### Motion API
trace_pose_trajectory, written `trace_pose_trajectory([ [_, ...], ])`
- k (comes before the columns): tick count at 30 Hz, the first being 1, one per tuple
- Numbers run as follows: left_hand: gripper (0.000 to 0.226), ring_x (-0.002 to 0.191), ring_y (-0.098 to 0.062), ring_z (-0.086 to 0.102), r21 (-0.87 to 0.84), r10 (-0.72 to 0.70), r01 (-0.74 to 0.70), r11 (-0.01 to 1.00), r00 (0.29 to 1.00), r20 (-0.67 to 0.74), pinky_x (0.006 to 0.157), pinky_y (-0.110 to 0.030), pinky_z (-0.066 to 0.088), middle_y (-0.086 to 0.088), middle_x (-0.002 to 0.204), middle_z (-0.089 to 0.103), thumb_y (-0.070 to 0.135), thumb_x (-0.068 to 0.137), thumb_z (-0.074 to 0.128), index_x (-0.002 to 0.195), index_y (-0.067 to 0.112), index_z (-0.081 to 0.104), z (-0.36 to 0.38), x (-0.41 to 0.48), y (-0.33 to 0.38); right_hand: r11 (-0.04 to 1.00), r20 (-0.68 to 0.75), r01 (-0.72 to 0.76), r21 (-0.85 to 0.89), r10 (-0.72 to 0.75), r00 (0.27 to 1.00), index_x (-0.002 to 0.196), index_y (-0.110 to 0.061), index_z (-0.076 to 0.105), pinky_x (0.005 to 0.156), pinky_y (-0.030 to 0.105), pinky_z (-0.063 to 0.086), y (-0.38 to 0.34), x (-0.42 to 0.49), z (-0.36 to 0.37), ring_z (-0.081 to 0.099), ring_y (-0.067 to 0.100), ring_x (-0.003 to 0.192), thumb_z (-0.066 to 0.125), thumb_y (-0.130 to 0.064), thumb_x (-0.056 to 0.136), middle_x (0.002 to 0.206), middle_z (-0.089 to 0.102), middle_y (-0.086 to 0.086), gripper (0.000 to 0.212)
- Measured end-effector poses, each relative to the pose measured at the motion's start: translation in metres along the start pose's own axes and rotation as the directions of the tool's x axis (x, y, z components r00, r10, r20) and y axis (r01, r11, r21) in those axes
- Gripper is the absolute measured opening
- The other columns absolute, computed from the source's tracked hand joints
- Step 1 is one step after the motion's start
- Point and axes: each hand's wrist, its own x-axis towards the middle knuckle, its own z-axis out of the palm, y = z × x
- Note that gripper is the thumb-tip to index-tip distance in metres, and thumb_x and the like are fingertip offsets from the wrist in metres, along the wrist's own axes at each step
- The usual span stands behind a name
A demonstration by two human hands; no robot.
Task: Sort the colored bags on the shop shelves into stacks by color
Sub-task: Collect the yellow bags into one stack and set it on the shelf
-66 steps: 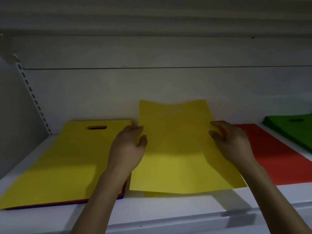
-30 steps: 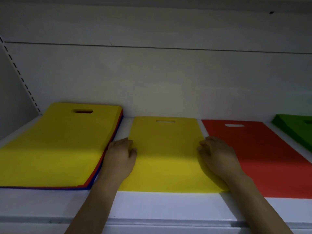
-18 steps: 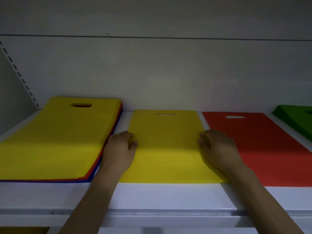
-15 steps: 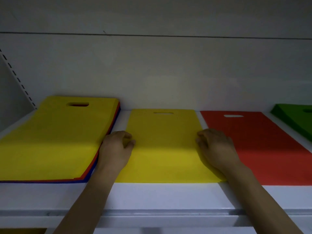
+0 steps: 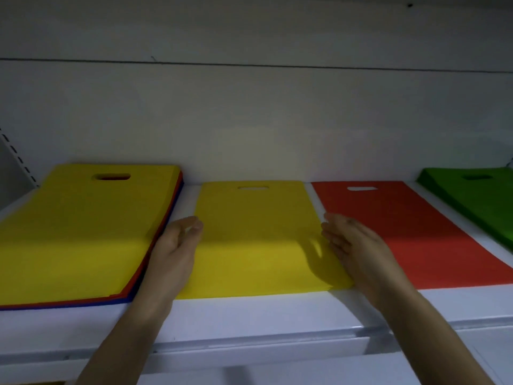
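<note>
1. Four groups of flat bags lie in a row on a white shelf (image 5: 249, 309), against a pale back wall (image 5: 249, 120). A slotted upright (image 5: 16, 159) shows at the far left.
2. At the left sits a thick mixed stack (image 5: 83, 232). Its top bag is yellow, and red and blue edges show beneath along its right and near sides.
3. Right of centre a red bag (image 5: 402, 218) lies flat, and a narrow strip of shelf shows between it and its left neighbour at the far end. A green stack (image 5: 477, 201) sits at the far right, cut off by the frame.
4. The left hand (image 5: 177, 245) lies in the gap between the mixed stack and the middle bag. The right hand (image 5: 358, 245) lies over the seam between the middle bag and the red bag and casts a shadow leftward.
5. Both hands are well apart, one at each long side of the middle bag. Their fingers are loose and hold nothing. I cannot tell whether they touch the fabric.
6. The yellow bag (image 5: 255, 232) lies flat in the middle of the shelf, running lengthwise from near to far. Its handle cut-out (image 5: 253, 188) is at the far end, and its near edge stops short of the shelf front. The far half is in dim shade and the near half is brighter.
</note>
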Motion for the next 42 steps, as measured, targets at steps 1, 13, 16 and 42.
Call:
trace_pose_trajectory([
  [1,0.014,0.108,-0.001,0.049,-0.007,0.0,0.0,1.0,1.0,0.008,0.08,-0.009,0.033,0.026,0.106,0.053,0.03,0.097,0.049,0.109,0.032,0.055,0.003,-0.001,0.001,1.0,-0.017,0.003,-0.004,-0.003,1.0,0.095,-0.024,0.067,0.091,0.027,0.044,0.004,-0.003,0.003,0.06,0.012,0.103,0.049,-0.021,0.097,0.104,0.068,-0.003,0.018],
  [13,0.028,0.122,0.001,0.046,0.379,0.23,-0.278,0.883,0.959,0.169,0.096,-0.017,0.036,0.018,0.127,0.05,0.031,0.092,0.057,0.119,0.023,0.06,-0.005,0.0,0.014,0.917,0.071,0.273,-0.29,-0.263,0.962,0.105,-0.022,0.066,0.072,0.005,0.045,-0.022,-0.019,0.021,0.062,-0.006,0.091,0.057,-0.018,0.093,0.101,0.067,-0.013,0.016],
  [16,0.02,0.096,0.007,0.06,0.342,0.256,-0.343,0.875,0.927,0.273,0.089,-0.026,0.05,0.019,0.103,0.066,0.033,0.092,0.058,0.108,0.024,0.065,-0.009,-0.001,0.034,0.874,0.206,0.342,-0.343,-0.286,0.936,0.1,-0.02,0.065,0.068,0.003,0.042,-0.031,-0.022,0.057,0.06,-0.014,0.078,0.06,-0.016,0.092,0.095,0.066,-0.015,0.011],
  [42,0.084,0.137,-0.03,0.032,0.79,-0.071,0.104,0.604,0.995,-0.077,0.105,-0.04,0.035,-0.01,0.153,0.028,0.061,0.091,0.041,0.152,0.013,0.009,-0.275,0.098,-0.033,0.219,0.182,0.233,-0.948,-0.231,0.956,0.144,-0.021,0.035,0.097,0.033,0.038,0.027,-0.017,0.313,0.041,0.023,0.13,0.03,-0.06,0.095,0.146,0.039,0.002,0.063],
])
